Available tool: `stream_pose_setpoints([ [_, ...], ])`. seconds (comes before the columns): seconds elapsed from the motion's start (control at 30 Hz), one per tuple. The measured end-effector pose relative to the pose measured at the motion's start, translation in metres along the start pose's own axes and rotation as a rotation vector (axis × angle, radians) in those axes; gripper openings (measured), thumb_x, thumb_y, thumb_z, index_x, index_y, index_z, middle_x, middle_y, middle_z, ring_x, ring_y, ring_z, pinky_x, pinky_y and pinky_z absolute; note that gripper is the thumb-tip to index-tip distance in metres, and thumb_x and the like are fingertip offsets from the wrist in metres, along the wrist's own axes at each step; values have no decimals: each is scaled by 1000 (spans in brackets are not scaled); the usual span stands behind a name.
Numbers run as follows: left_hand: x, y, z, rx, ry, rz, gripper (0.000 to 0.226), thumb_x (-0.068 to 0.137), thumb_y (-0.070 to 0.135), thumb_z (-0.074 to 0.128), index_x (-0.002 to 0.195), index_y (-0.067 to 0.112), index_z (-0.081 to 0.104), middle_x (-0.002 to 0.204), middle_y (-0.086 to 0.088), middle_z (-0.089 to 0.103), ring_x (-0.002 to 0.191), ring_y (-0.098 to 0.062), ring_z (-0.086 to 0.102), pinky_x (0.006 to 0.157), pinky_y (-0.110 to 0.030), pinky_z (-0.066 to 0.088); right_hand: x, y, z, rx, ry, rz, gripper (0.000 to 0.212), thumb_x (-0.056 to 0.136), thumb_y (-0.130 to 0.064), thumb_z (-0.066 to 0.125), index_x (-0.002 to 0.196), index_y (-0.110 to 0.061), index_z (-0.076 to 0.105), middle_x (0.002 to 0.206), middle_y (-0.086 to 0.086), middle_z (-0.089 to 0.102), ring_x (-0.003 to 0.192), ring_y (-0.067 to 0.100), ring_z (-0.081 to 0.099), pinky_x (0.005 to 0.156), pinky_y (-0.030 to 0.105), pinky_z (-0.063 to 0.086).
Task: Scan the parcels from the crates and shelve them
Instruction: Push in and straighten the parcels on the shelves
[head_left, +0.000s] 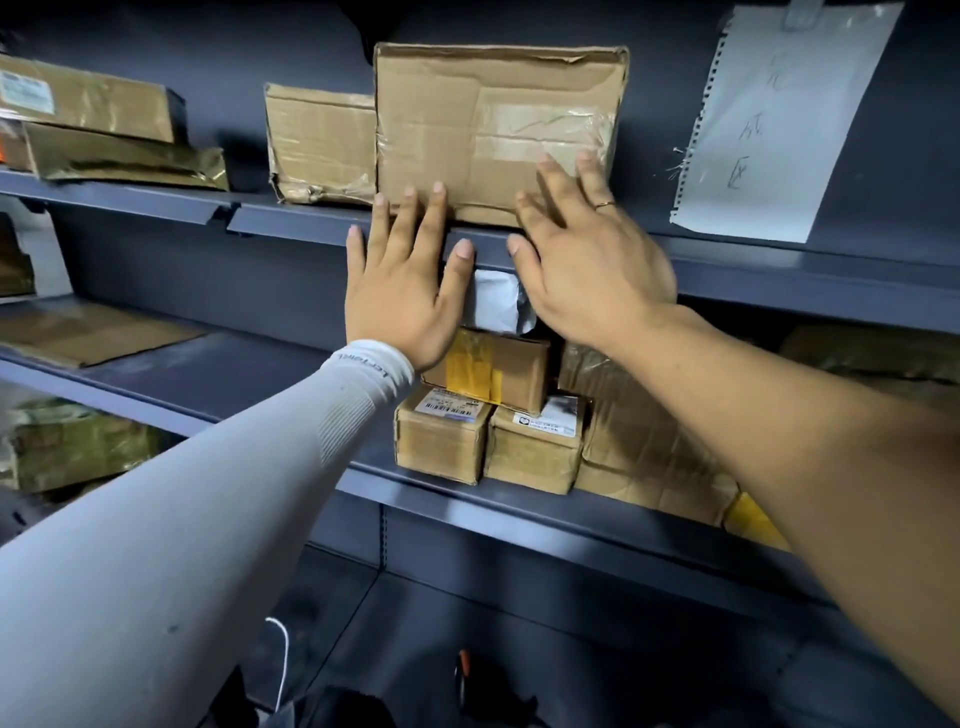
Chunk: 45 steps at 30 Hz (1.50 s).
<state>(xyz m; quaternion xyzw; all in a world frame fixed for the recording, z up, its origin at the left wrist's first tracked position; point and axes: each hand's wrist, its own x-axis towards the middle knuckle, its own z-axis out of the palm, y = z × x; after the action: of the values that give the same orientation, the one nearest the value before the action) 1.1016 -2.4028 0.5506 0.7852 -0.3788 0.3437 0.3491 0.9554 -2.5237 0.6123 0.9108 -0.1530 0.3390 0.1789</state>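
Note:
A flat taped cardboard parcel (493, 119) stands upright on the upper shelf (291, 221), leaning against the back wall. My left hand (405, 291), in a white sleeve, is spread flat with its fingertips on the parcel's lower left edge. My right hand (582, 254), wearing a ring, is spread flat over the parcel's lower right corner. Neither hand grips anything. A smaller cardboard parcel (319, 143) stands just left of it, partly behind.
Gold-wrapped parcels (104, 135) lie at the upper shelf's left. Several small boxes (488, 415) are stacked on the middle shelf (208, 384) below my hands, a white bag (496, 301) on top. A handwritten paper sheet (779, 119) hangs at the right.

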Motion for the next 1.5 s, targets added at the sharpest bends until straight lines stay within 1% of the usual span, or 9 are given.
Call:
stream_pose_setpoints([
  [0.2,-59,-16,3,-25,-44,46,66,107,60,23,166,37,7,175,-2,1,161,-28,1,127,-54,9,-40,-3,7,31,45,-62,62,108,-44,34,163,-15,31,173,10,15,159,34,13,129,47,11],
  [0.53,-93,-25,22,-153,-90,-7,71,103,65,32,165,43,5,174,6,0,161,-20,-3,128,-47,5,-121,-50,63,441,213,41,65,100,-35,55,159,-10,39,170,7,27,157,24,25,124,45,32],
  [0.73,-62,9,10,-1243,71,-521,68,102,12,53,164,28,28,160,14,43,145,-4,42,123,-35,34,-108,-80,66,691,70,319,77,106,-37,51,167,-23,8,174,-9,3,158,15,17,121,34,27],
  [0.83,-47,13,-4,-1561,-27,-700,46,94,22,46,134,31,64,114,20,71,101,1,64,84,-26,45,-96,-90,64,809,49,379,81,103,-27,57,167,-25,7,174,-8,7,156,15,20,115,17,20],
  [0.93,-37,-10,-5,-1770,-63,-755,40,82,39,45,114,28,67,110,10,70,108,-10,62,94,-35,42,-83,-91,68,1000,57,459,92,93,-11,58,167,-31,7,173,-13,9,155,16,26,126,31,23],
  [1.03,-32,-29,-4,-1808,-159,-727,53,93,43,32,128,22,65,124,4,69,121,-18,59,109,-42,40,-73,-91,70,1131,26,540,104,77,-13,54,160,-49,5,168,-19,23,125,14,46,113,54,46],
  [1.13,-34,-33,-6,-1828,-196,-741,53,95,45,34,127,17,66,115,2,68,109,-19,59,103,-36,40,-68,-86,72,1221,39,558,97,81,6,57,162,-37,24,139,-27,51,118,1,59,94,24,56],
  [1.3,-41,-38,-14,-1774,-186,-761,59,99,49,37,131,11,67,132,-7,69,120,-22,65,116,-34,40,-82,-86,70,1258,57,517,78,85,14,53,146,-34,47,112,-42,50,108,-26,48,73,6,48],
  [1.5,-52,-39,-22,-1716,-143,-764,53,99,49,46,123,7,67,116,-9,74,102,-20,73,106,-32,49,-90,-92,70,1286,141,520,60,89,-5,62,143,-31,56,124,-24,65,123,2,59,96,16,45],
])
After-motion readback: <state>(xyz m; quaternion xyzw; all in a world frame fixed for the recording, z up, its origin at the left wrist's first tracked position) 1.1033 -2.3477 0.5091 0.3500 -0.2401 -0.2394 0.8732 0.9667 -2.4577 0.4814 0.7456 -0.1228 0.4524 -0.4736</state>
